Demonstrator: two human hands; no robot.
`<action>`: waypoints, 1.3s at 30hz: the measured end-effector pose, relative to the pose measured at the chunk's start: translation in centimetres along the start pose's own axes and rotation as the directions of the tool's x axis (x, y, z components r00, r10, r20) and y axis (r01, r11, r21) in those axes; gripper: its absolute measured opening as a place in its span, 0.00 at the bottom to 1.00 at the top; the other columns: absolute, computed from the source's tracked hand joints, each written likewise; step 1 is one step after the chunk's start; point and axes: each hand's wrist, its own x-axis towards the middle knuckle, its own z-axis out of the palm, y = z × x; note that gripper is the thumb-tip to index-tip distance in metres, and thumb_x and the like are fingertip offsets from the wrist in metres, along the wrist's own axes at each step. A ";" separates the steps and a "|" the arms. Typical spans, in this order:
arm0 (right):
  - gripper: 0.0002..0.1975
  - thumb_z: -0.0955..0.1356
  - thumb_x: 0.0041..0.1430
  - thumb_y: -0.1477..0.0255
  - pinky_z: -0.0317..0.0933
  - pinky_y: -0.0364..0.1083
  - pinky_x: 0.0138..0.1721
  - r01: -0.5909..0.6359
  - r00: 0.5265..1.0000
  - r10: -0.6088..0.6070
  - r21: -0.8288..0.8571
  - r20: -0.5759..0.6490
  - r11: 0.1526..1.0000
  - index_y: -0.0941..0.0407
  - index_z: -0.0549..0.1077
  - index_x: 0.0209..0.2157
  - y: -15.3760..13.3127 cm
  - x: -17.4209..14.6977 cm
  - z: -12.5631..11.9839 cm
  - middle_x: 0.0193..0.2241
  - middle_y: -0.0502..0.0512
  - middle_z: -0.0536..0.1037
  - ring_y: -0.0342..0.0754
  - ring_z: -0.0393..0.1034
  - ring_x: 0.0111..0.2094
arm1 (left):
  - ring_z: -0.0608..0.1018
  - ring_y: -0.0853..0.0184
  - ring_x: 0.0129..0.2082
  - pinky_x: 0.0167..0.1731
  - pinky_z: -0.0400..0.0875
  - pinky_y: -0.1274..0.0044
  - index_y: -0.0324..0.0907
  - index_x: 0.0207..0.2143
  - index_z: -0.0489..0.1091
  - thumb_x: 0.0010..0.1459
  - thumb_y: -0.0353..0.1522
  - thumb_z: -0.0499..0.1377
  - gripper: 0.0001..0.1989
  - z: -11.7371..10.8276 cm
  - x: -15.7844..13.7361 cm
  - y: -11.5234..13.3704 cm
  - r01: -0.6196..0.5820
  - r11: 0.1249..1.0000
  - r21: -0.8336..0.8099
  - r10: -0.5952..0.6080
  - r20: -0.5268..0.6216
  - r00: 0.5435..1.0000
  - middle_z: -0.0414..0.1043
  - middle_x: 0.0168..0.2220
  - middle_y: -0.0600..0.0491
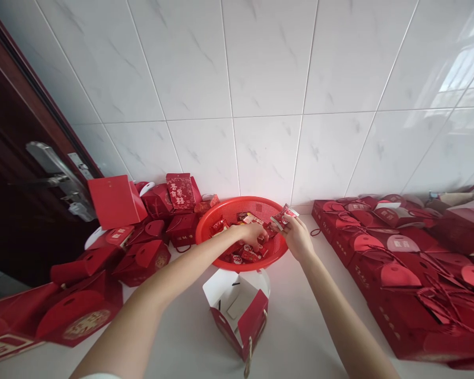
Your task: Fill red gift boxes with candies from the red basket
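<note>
My left hand [253, 235] reaches down into a red plastic basket [275, 257], its fingers curled among small red wrapped sweets [249, 255]. What exactly those fingers grip is hidden. Over the basket's right rim, my right hand [299, 239] pinches a red and white sweet packet [285, 216]; another packet may lie behind it. In front of the basket stands a red gift box [256, 321] with its top open, white inside, and a cord handle hanging at the front. A few dark marks or slots show on its inner walls.
Closed red gift boxes [379, 252] with cords stand in rows at the right. More red boxes [142, 258] crowd the left, some stacked or tilted. White tiles [266, 152] rise behind the white tabletop [300, 326]; a dark door with a metal handle [63, 179] is far left.
</note>
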 end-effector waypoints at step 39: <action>0.19 0.79 0.41 0.61 0.72 0.49 0.41 0.000 0.982 0.018 -0.096 0.187 0.995 0.55 0.80 0.35 -0.7 -0.7 0.1 0.38 0.54 0.83 0.54 0.77 0.41 | 0.81 0.57 0.44 0.47 0.73 0.67 0.36 0.41 0.79 0.47 0.42 0.72 0.22 -1.4 -2.2 3.0 -0.494 0.455 -0.740 -0.052 -0.576 0.816 0.82 0.43 0.45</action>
